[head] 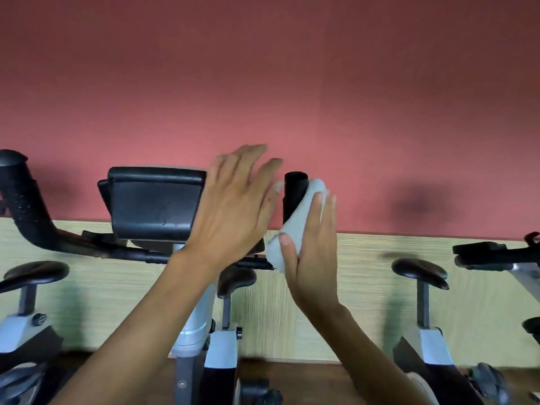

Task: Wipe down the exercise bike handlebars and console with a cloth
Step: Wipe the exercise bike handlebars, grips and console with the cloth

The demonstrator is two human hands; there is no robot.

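Note:
The black console (153, 203) of the exercise bike sits in the middle of the head view on a silver post (194, 325). Its black handlebar (35, 217) curves up at the left, and the right handlebar end (293, 194) stands upright beside the console. My right hand (314, 252) presses a grey cloth (298, 226) against the right side of that handlebar end, thumb over the cloth and fingers fairly straight. My left hand (233, 209) hovers with spread fingers just left of the handlebar end, covering the console's right edge, holding nothing.
Black saddles of neighbouring bikes stand at the left (33, 274), centre (235, 280) and right (419, 271). Another bike's black handlebar (496, 254) reaches in at the far right. A red wall with a pale wood-grain panel (350, 287) lies close behind.

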